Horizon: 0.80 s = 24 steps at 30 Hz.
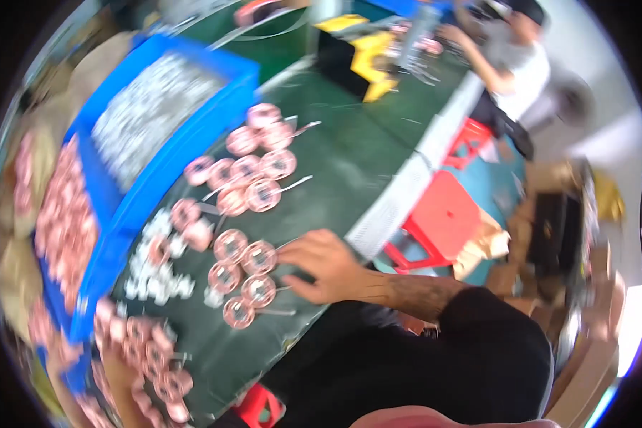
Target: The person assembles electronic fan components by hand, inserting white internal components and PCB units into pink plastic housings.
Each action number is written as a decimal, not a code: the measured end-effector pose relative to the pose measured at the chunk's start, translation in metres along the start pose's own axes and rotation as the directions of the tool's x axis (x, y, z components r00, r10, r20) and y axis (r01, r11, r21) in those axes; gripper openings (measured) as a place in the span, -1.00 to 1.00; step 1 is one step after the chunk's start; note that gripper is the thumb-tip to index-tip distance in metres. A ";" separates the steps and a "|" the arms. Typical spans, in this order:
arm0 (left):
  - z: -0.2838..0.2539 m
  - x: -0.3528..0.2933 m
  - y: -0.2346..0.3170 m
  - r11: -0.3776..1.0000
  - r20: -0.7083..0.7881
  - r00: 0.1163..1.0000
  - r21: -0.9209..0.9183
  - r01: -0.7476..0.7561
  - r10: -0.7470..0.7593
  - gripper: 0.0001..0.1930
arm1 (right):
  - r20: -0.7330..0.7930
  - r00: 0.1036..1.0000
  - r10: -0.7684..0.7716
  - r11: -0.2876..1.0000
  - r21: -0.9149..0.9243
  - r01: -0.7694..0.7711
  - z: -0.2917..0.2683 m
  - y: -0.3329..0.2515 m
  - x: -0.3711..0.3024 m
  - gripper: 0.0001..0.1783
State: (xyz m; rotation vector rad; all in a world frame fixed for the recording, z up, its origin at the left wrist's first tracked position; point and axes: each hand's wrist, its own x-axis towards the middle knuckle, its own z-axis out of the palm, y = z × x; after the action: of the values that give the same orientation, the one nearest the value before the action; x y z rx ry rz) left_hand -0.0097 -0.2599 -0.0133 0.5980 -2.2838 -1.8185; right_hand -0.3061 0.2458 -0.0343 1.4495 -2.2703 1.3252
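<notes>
My right hand [322, 267] is over the green table with its fingers apart. Its fingertips come close to a small group of round pink spools [259, 257] with shiny centres and thin pale tails; whether they touch one cannot be told. At the lower left, my left hand [115, 365] is blurred among a heap of similar pink spools [155, 357], its fingers mostly hidden. Between the groups lie loose small white pieces [153, 274]. More pink spools [246, 167] are clustered farther up the table, several with pale tails pointing right.
A blue bin [178, 143] on the left holds many small whitish parts, with pink pieces [68, 221] in the section beside it. A yellow and black holder [367, 60] stands at the far end. A seated person [517, 68] works there. Red stools [446, 214] and cardboard boxes [585, 357] are right.
</notes>
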 end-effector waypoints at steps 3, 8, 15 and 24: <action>-0.018 0.039 -0.029 0.955 0.243 0.970 0.286 -0.077 0.006 -0.52 | -0.080 0.997 -0.017 1.000 -0.006 0.017 -0.008 0.003 -0.001 -0.63; -0.086 0.006 -0.054 0.649 0.322 0.939 0.741 -0.173 -0.117 -0.53 | -0.080 0.997 -0.020 1.000 -0.004 0.019 -0.012 0.003 -0.005 -0.65; -0.107 -0.026 -0.048 -0.049 0.206 0.941 0.973 -0.226 -0.268 -0.54 | -0.050 0.998 -0.029 0.999 0.019 0.030 -0.005 0.001 -0.008 -0.70; -0.130 -0.059 -0.079 0.550 -0.290 0.956 0.806 0.218 0.046 -0.45 | -0.069 0.997 -0.032 0.998 0.047 0.036 -0.004 0.005 -0.007 -0.72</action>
State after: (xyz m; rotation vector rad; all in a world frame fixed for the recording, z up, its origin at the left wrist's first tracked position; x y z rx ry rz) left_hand 0.1078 -0.3674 -0.0502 1.0181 -2.8268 -0.4379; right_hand -0.3073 0.2543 -0.0381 1.4280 -2.1763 1.4065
